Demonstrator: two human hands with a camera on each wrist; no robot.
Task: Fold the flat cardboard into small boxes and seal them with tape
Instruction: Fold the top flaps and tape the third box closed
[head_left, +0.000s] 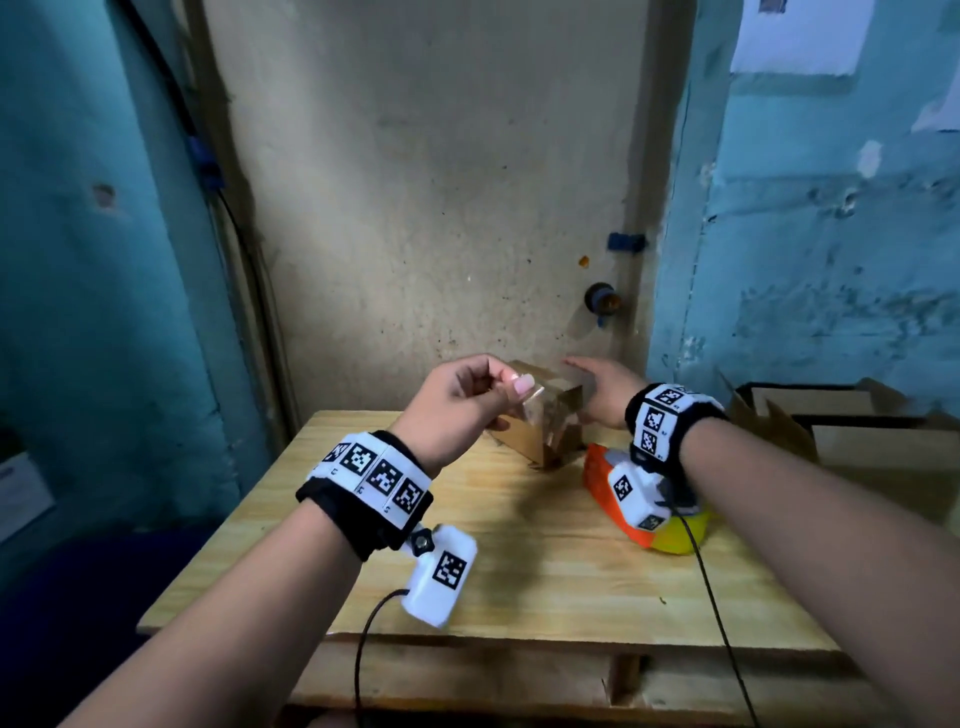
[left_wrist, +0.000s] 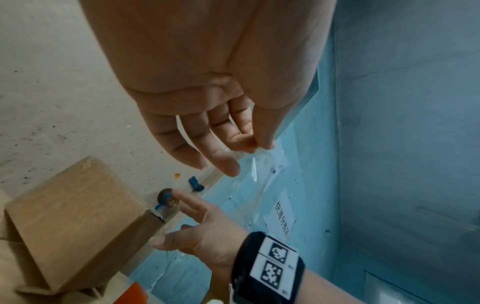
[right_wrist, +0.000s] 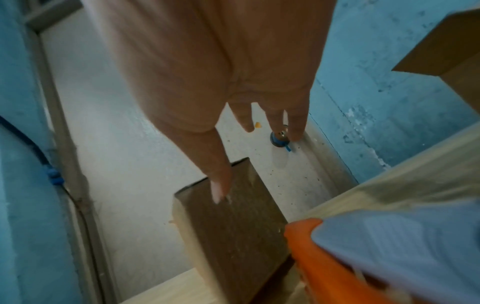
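1. Fingers of the left hand (head_left: 457, 402) are curled, thumb and forefinger pinching the end of a strip of clear tape (head_left: 535, 410) — the left wrist view shows the pinch against the thumb tip, the other two fingers hanging loosely straight.
2. Tape runs from that pinch toward 3 o'clock, onto the small cardboard box (head_left: 540, 426).
3. Right hand (head_left: 602, 389) lies at 3 o'clock of the box with its fingers straight and slightly spread; the right wrist view shows the thumb tip on the box's top face, the other fingers reaching past it toward the wall.
4. Box stands tilted at the 12 o'clock end of the wooden table (head_left: 519, 561), close to the beige wall.
5. At 4 o'clock of the box, just under the right wrist, sits an orange tape dispenser (head_left: 602, 478) with a yellow part beside it.
6. Open cardboard cartons (head_left: 857, 415) stand at 3 o'clock, beyond the table's edge.
7. White sheet (left_wrist: 281, 218) on the blue wall carries printed Chinese characters — too small to read surely.
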